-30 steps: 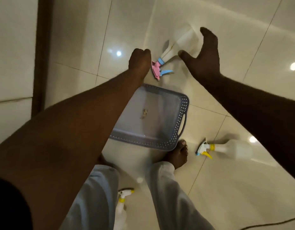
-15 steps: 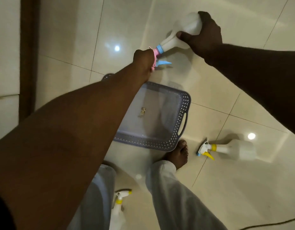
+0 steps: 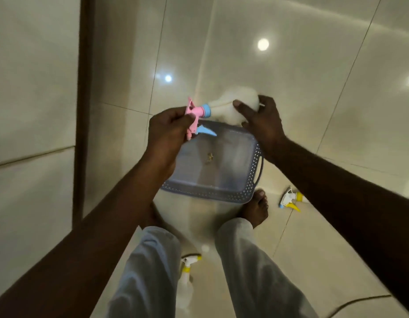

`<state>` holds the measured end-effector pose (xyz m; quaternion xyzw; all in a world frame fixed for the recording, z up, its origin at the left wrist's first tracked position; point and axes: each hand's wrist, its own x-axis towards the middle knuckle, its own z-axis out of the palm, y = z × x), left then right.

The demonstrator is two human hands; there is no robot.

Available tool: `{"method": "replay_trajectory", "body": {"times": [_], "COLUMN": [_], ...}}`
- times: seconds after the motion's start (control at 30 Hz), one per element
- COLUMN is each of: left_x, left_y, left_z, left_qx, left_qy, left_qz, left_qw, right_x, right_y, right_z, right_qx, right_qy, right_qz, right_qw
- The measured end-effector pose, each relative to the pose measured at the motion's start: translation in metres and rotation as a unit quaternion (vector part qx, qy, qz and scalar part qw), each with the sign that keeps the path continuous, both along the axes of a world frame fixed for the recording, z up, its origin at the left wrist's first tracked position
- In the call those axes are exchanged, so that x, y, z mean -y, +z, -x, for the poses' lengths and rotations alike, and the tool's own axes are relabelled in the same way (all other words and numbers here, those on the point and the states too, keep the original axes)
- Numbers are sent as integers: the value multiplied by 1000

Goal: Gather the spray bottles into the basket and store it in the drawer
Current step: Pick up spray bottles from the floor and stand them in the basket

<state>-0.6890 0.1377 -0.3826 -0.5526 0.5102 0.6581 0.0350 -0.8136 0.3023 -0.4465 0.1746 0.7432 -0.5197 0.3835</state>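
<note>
A white spray bottle with a pink and blue nozzle (image 3: 224, 104) hangs sideways in the air over the far rim of the grey perforated basket (image 3: 212, 193). My left hand (image 3: 169, 129) grips its pink nozzle. My right hand (image 3: 263, 120) holds its white body. The basket sits on the tiled floor with only a small scrap inside. A second bottle with a yellow and white nozzle (image 3: 290, 199) lies on the floor right of the basket, partly hidden by my right arm. A third yellow-nozzled bottle (image 3: 186, 274) lies between my legs.
A dark vertical frame (image 3: 83, 106) runs down the left beside pale panels. My bare right foot (image 3: 256, 208) stands just below the basket. A thin cable (image 3: 359, 301) crosses the floor at bottom right. The floor is glossy tile with light reflections.
Both hands closed on the pink-nozzled bottle, lifted it off the floor and brought it back toward the basket. The view has shifted.
</note>
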Motion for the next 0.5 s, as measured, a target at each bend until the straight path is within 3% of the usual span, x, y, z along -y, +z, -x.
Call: {"method": "replay_trajectory", "body": {"times": [0.23,0.5], "left_x": [4,2], "left_y": [28,4], "left_z": [-75,-87], "left_qx": [78,75], "left_qy": [-105,-145], "left_qz": [124,216], "left_qw": [984,963], "right_x": [26,65], "right_y": [-2,-39], "right_z": [-99,-149], "right_qx": [132,235], "right_qy": [-92,-159], "right_qz": [88,111], "right_qw": [983,952]}}
